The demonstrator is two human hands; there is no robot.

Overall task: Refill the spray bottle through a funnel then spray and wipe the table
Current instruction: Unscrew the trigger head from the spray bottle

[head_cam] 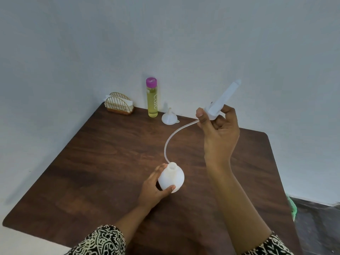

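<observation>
A round white spray bottle [172,178] stands on the dark wooden table [103,162] with its neck uncapped. My left hand [153,188] grips its left side. My right hand [218,129] holds the white spray head [223,100] raised above the table, nozzle pointing up and right. The head's thin dip tube [170,140] curves down and ends beside the bottle's neck, outside it. A small white funnel [169,117] sits mouth down near the back edge. Left of the funnel stands a tall clear bottle of yellow liquid [152,100] with a purple cap.
A gold wire napkin holder [119,105] with white napkins stands at the back left corner. A pale wall runs close behind the table. A dark floor and a green object [292,207] show past the table's right edge.
</observation>
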